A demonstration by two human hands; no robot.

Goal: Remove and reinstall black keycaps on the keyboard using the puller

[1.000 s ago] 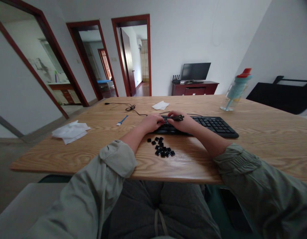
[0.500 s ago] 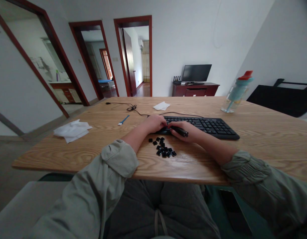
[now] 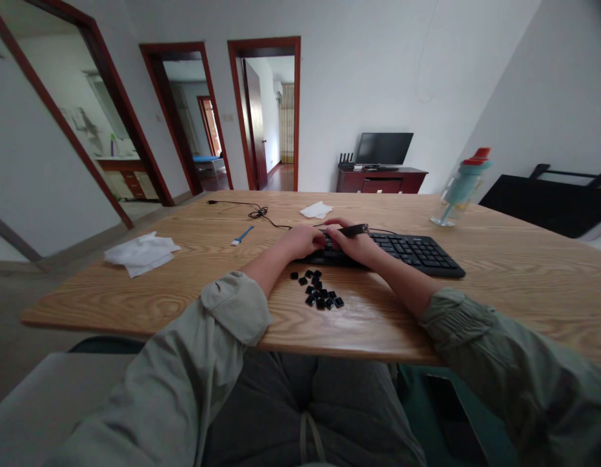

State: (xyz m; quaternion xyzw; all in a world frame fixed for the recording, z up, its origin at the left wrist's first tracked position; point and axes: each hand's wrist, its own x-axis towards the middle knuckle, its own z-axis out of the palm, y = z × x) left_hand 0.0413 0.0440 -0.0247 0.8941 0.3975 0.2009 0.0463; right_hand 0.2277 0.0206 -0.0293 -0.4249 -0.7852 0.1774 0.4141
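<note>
A black keyboard [image 3: 417, 251] lies across the table before me. My left hand [image 3: 304, 242] rests at its left end, fingers curled down on the keys and pinched together; what they hold, if anything, is hidden. My right hand [image 3: 353, 245] is closed round a slim black pen-like tool [image 3: 355, 229], whose back end sticks out toward the upper right. The fingertips of both hands meet close together over the left keys, and the tool's tip is out of sight. Several loose black keycaps [image 3: 322, 293] lie scattered on the wood just in front of the keyboard.
On the wooden table [image 3: 208, 285] are a blue brush with white bristles [image 3: 242, 236], crumpled white tissues [image 3: 142, 253], another tissue [image 3: 316, 209] and the coiled cable [image 3: 258, 212]. A water bottle [image 3: 459, 188] stands at the back right. A phone [image 3: 453, 415] lies below the table edge.
My right hand has moved up and left over the keyboard, and the tool's back end now points up and right instead of down toward me. My left hand has barely moved.
</note>
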